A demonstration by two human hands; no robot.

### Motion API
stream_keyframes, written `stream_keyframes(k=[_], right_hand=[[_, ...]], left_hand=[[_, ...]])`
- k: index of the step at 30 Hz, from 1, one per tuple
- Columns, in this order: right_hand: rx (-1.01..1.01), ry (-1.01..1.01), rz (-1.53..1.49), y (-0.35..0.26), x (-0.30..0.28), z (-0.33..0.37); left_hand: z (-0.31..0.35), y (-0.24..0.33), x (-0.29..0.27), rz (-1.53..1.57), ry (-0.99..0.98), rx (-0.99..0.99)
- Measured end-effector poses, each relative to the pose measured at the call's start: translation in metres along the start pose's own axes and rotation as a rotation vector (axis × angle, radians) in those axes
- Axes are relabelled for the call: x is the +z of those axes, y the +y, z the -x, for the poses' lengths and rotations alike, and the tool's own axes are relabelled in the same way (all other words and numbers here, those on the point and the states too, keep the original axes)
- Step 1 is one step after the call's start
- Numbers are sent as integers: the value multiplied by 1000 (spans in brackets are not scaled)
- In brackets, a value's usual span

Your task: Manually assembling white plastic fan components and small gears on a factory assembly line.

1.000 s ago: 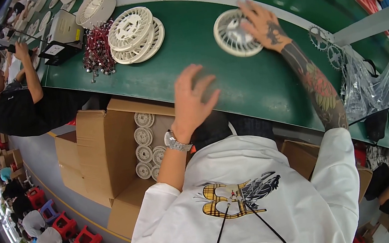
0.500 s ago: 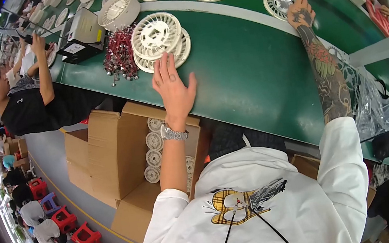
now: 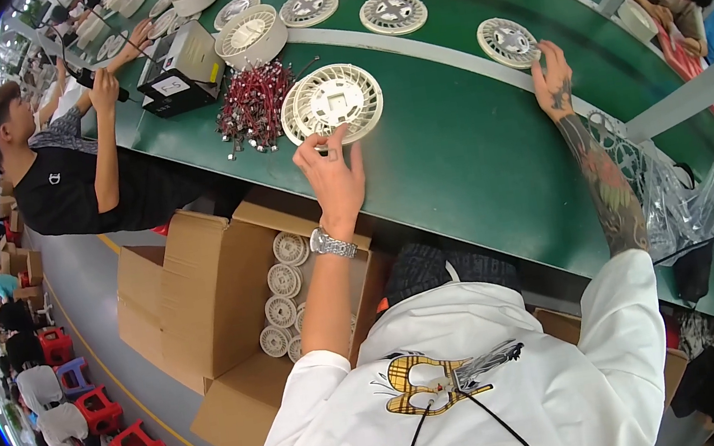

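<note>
On the green bench lies a cream-white round slotted plastic cover. My left hand, with a metal watch at the wrist, has its fingers curled at the near rim of this cover; the thumb is apart, lower right. Farther off, by the pale rail, sits another slotted round cover with a spoked pattern in its middle. My right hand, on a tattooed forearm, has its fingertips at that cover's right edge. Beside the left cover lies a heap of red wires with small metal ends.
A black-and-grey box and a deep white round housing stand beyond the wires. More round covers line the green belt. Below the bench, an open carton holds several white round parts. A person in black works at left.
My left hand's spread fingers have curled at the cover's rim. The two offset covers there now show as one outline. My right hand has slid from atop the far cover to its right edge.
</note>
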State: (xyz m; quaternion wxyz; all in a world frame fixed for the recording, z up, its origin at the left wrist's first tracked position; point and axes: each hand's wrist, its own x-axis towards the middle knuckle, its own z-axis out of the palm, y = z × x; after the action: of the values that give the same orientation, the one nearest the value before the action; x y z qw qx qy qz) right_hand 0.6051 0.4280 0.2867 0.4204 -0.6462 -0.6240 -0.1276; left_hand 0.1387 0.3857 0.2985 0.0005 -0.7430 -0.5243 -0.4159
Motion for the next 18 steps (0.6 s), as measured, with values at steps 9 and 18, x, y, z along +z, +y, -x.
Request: stream_keyframes(k=[9,18], right_hand=[[-143,-290,816,33,-131,72],[-37,-379,611,65,-149,98]], left_hand=[[6,-1,1,-31,97,41],[9,5,5,-4,56,254]])
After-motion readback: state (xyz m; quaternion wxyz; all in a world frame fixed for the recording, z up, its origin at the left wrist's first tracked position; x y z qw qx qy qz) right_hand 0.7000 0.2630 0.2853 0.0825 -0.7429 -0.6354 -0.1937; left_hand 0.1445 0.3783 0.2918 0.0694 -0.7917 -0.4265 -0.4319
